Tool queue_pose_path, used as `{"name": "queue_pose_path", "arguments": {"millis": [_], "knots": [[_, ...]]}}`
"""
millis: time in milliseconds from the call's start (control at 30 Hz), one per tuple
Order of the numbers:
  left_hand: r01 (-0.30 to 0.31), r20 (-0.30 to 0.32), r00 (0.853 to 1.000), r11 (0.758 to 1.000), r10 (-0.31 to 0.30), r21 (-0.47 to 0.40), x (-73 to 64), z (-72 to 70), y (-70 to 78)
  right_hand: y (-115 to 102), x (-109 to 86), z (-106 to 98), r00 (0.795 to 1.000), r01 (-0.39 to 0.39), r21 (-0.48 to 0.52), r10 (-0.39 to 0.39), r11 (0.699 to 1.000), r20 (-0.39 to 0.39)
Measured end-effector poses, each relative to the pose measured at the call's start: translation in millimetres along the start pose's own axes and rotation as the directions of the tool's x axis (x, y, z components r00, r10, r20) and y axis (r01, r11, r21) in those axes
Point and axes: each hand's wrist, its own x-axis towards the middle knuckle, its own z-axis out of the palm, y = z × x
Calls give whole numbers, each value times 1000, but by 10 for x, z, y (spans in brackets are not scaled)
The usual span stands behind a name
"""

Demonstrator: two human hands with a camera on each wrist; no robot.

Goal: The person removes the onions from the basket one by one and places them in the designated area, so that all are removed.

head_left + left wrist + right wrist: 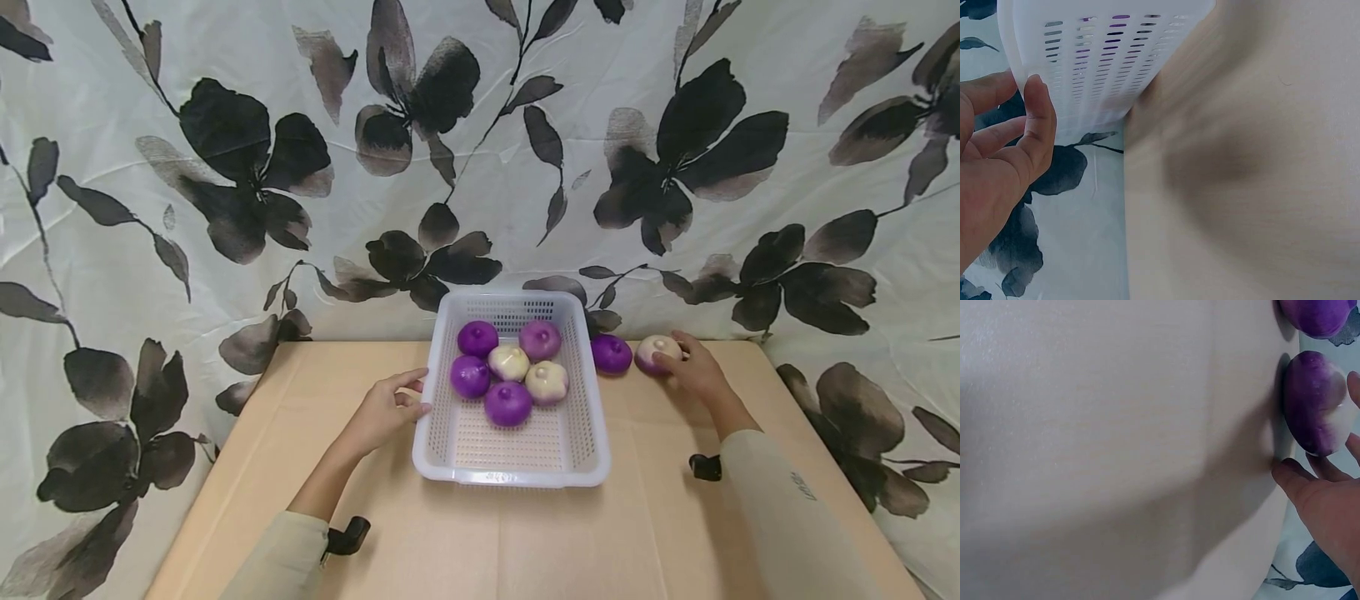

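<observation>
A white plastic basket (pixel 465 450) holds several purple and whitish turnips (pixel 508 404), round and smooth. At its left side my left hand (pixel 386 412) pinches the rim between thumb and fingers; the left wrist view shows this hand (pixel 1007 134) against the slotted basket wall (pixel 1097 69). Right of the basket, my right hand (pixel 697 367) has its fingers curved around a white-and-purple turnip (pixel 657 354) on the table. The right wrist view shows that turnip (pixel 1315 403) beside the right hand (pixel 1329 500), with some fingers cut off by the frame edge.
A purple turnip (pixel 611 354) lies between the basket and the right hand. The light wooden table (pixel 555 542) ends at the back against a white cloth (pixel 525 208) with dark flowers. Black straps with camera mounts (pixel 347 536) sit at both wrists.
</observation>
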Motion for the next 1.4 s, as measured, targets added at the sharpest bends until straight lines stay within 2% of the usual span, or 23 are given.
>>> {"name": "queue_pose_path", "arguments": {"millis": [167, 300, 467, 633, 767, 1067, 1133, 1333, 1400], "knots": [[-2, 1, 1000, 1000, 2, 8, -3, 1, -4, -57, -38, -57, 999, 33, -11, -33, 999, -12], [-6, 1, 1000, 1000, 6, 13, 11, 3, -32, -147, -64, -110, 993, 93, -27, -95, 995, -66], [-5, 6, 1000, 1000, 5, 5, 17, 10, -24, -342, -126, -192, 971, 207, -53, -212, 977, -109], [-2, 7, 1000, 1000, 2, -3, 22, 8, -29, -604, -204, -248, 949, 294, -53, -298, 954, -102], [-4, 7, 1000, 1000, 4, -3, 23, 2, -36, -847, -283, -220, 935, 348, -19, -348, 937, -73], [-10, 13, 1000, 1000, 10, -10, 16, 0, -37, -1305, -400, 0, 879, 476, -4, -476, 879, 13], [-5, 13, 1000, 1000, 6, -10, 16, -2, -40, -1384, -405, 50, 873, 486, -6, -485, 874, 43], [-5, 12, 1000, 1000, 5, -3, 18, -5, -42, -1590, -426, 201, 878, 469, -41, -461, 882, 125], [-7, 11, 1000, 1000, 7, -3, 19, -3, -45, -1650, -435, 267, 867, 486, -49, -474, 873, 157]]}}
